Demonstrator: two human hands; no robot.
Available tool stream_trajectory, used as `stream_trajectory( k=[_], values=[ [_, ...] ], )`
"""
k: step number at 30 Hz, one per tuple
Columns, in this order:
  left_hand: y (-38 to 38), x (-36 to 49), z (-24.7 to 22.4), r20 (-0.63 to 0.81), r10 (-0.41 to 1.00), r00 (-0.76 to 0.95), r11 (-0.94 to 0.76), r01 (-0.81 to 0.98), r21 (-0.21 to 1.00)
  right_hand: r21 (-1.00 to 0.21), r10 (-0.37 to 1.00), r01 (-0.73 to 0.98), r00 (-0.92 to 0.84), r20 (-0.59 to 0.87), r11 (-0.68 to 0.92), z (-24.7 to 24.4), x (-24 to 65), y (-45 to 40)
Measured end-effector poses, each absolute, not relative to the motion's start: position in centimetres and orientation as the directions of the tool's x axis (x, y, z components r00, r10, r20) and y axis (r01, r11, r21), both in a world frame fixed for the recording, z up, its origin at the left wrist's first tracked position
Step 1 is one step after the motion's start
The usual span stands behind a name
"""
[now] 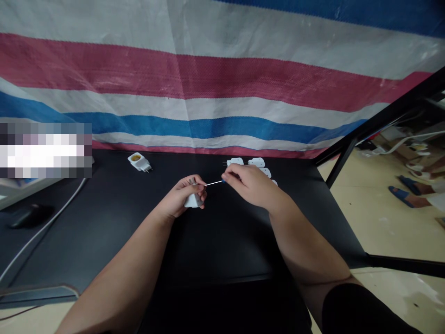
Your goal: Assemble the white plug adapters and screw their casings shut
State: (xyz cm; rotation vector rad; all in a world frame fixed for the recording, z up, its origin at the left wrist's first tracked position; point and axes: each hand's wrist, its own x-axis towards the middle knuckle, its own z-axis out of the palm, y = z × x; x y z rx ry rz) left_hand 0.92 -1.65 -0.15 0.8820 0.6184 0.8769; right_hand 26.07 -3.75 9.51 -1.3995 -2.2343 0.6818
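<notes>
My left hand (186, 194) is closed around a white plug adapter (193, 201), partly hidden by the fingers. Between finger and thumb, my right hand (246, 182) grips a thin screwdriver (214, 183) by its blue handle, most of which is covered. The metal shaft points left, and its tip meets the adapter near my left fingertips; whether it sits in a screw cannot be made out. Just behind my right hand lie several white plug adapters (256, 162), partly covered by it. Farther left on the black table (114, 208) is another white adapter (139, 162) with a yellowish round spot and its pins facing right.
At the left are a black mouse (31, 216), a white cable (52, 222) and a blurred-out bright object (45, 150). A striped tarp (187, 79) hangs behind the table. Black frame bars (339, 162) stand at the right, with a person's feet in blue slippers (401, 195) beyond.
</notes>
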Motion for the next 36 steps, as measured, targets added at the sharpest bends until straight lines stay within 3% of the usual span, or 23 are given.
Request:
stream_trajectory(
  k=[4, 9, 15, 20, 26, 31, 36],
  values=[
    [-1.74, 0.95, -0.02, -0.116, 0.845, 0.523, 0.356, -0.387, 0.850, -0.664, 0.888, 0.645, -0.456, 0.064, 0.379, 9.57, 26.37, -3.82],
    [-1.83, 1.07, -0.06, -0.117, 0.831, 0.543, 0.364, -0.374, 0.853, -0.586, 0.907, 0.716, -0.414, 0.082, 0.380, 9.42, 26.18, -3.68],
    [-1.89, 1.07, -0.09, -0.154, 0.817, 0.555, 0.400, -0.355, 0.845, -0.658, 0.870, 0.632, -0.488, 0.073, 0.409, 9.62, 26.59, -3.84],
    [-2.00, 1.10, 0.01, -0.142, 0.800, 0.583, 0.408, -0.355, 0.841, -0.582, 0.903, 0.715, -0.422, 0.082, 0.387, 9.46, 26.39, -3.61],
    [-1.98, 1.04, 0.09, -0.134, 0.804, 0.579, 0.409, -0.376, 0.832, -0.670, 0.867, 0.618, -0.492, 0.079, 0.411, 9.49, 26.64, -3.77],
    [-1.95, 1.05, 0.12, -0.137, 0.802, 0.581, 0.411, -0.370, 0.833, -0.576, 0.892, 0.706, -0.440, 0.099, 0.412, 9.33, 26.23, -3.68],
    [-1.98, 1.07, 0.19, -0.139, 0.803, 0.580, 0.411, -0.370, 0.833, -0.665, 0.859, 0.615, -0.505, 0.081, 0.424, 9.59, 26.53, -3.89]
  ],
)
